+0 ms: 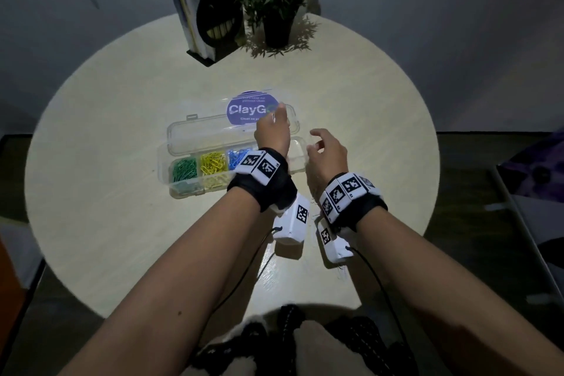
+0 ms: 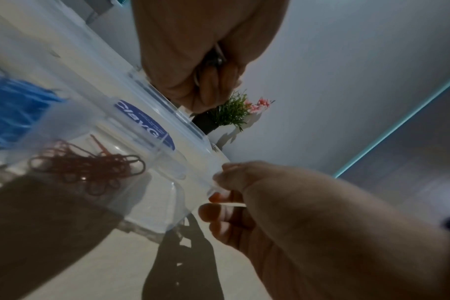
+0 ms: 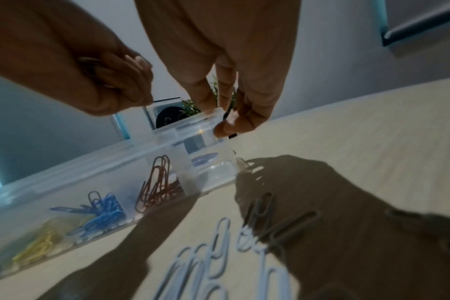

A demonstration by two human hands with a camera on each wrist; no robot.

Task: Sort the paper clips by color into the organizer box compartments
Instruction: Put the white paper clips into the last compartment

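Observation:
The clear organizer box [image 1: 166, 162] lies open on the round table, its lid [image 1: 195, 131] folded back. Green clips [image 1: 184, 169], yellow clips [image 1: 213, 162], blue clips [image 1: 236, 156] and red clips [image 3: 157, 182] each fill a compartment. The end compartment [image 3: 213, 168] looks empty. My right hand [image 3: 226, 121] pinches a thin clip, dark in shadow, at that compartment's rim. Hovering over the lid, my left hand [image 1: 273, 128] has its fingers curled round a few pale clips [image 2: 197, 78]. Several white clips [image 3: 219, 253] lie loose on the table in front of the box.
A blue round sticker [image 1: 247, 110] shows through the lid. A potted plant [image 1: 276, 9] and a stand of books with a black smiley face [image 1: 213, 12] are at the table's far edge. Bare tabletop [image 1: 106, 192] lies left of the box.

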